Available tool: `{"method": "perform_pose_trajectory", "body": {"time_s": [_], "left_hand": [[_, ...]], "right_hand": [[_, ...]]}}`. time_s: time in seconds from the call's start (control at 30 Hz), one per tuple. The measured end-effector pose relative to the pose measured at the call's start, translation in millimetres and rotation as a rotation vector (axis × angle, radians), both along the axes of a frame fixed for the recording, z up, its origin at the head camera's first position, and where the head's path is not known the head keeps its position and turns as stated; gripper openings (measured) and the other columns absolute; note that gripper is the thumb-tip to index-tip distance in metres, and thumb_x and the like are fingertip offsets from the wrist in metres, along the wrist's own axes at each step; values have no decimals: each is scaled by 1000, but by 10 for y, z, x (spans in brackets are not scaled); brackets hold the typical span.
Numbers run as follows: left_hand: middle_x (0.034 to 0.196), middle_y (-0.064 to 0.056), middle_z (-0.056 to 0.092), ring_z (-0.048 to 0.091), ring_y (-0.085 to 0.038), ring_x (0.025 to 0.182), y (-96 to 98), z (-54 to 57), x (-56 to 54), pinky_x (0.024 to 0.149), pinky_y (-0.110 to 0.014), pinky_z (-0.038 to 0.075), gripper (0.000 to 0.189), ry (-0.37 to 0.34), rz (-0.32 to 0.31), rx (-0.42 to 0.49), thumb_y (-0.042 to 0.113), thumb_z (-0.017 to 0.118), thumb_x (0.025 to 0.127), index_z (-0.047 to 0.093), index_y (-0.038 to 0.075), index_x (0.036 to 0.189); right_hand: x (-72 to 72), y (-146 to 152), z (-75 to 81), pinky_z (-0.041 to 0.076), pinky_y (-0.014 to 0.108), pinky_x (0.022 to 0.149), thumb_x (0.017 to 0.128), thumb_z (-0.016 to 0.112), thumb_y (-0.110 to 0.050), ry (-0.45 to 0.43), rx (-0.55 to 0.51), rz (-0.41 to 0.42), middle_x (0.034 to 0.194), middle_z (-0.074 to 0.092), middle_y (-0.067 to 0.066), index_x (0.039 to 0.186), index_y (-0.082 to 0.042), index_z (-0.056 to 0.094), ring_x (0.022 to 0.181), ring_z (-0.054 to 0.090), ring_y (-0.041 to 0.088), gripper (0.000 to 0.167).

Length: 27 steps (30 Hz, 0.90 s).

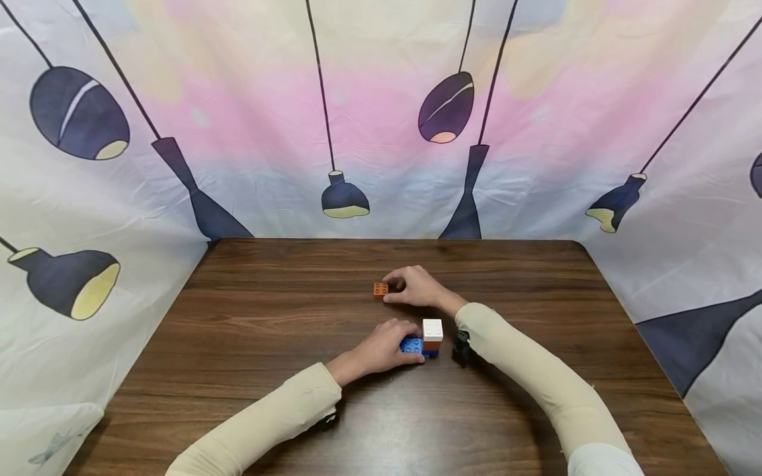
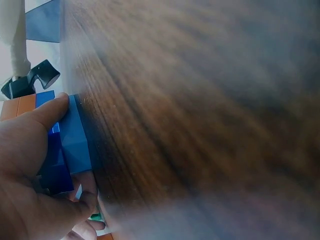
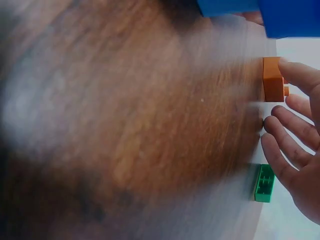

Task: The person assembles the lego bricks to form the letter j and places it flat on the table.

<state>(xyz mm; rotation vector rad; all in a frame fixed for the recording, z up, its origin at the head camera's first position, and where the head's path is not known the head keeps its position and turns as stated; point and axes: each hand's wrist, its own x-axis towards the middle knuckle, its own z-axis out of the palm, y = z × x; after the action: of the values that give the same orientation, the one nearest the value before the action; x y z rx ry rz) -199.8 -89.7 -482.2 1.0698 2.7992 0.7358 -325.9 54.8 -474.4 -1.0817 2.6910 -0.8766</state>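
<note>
My left hand (image 1: 383, 347) holds a small assembly of blue bricks (image 1: 411, 345), thumb along the near side and fingers at the far side. At its right end stands a stack with a white brick (image 1: 432, 328) on top and an orange layer beneath. In the left wrist view the thumb lies across the blue bricks (image 2: 75, 140). Farther back, my right hand (image 1: 417, 287) reaches a loose orange brick (image 1: 381, 289). Its thumb and index finger are spread about that brick's right end; in the right wrist view the thumb tip meets the brick (image 3: 273, 82) edge. Firm contact is unclear.
A green brick (image 3: 265, 183) lies beyond the right hand's fingers, hidden from the head view. The brown wooden table (image 1: 286, 297) ends at a printed cloth backdrop (image 1: 381, 132). Black wrist cameras (image 1: 461, 347) hang beneath the sleeves, one close to the white-topped stack.
</note>
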Motion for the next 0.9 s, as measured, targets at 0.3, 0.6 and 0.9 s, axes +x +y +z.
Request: {"method": "perform_pose_trajectory", "body": {"time_s": [0.3, 0.6, 0.9], "left_hand": [[109, -2, 71, 60, -13, 93, 5, -11, 10, 84, -33, 49, 37, 12, -6, 2, 35, 81, 89, 69, 10, 115], [107, -2, 72, 59, -13, 91, -4, -5, 6, 82, -32, 49, 36, 16, -14, 13, 34, 81, 89, 70, 10, 113], [106, -2, 71, 60, -14, 92, -11, -9, -9, 81, -32, 49, 36, 20, -10, 15, 34, 82, 88, 70, 10, 113]], "right_hand": [[-18, -32, -42, 55, 37, 87, 89, 82, -34, 27, 16, 7, 114, 74, 8, 126, -11, 72, 100, 69, 20, 45], [-19, -57, -68, 56, 34, 85, 90, 81, -33, 35, 31, -9, 117, 74, 8, 127, -10, 72, 100, 69, 20, 45], [1, 7, -27, 57, 33, 81, 91, 80, -25, 35, -23, -29, 108, 75, 8, 123, -9, 73, 94, 72, 18, 36]]}}
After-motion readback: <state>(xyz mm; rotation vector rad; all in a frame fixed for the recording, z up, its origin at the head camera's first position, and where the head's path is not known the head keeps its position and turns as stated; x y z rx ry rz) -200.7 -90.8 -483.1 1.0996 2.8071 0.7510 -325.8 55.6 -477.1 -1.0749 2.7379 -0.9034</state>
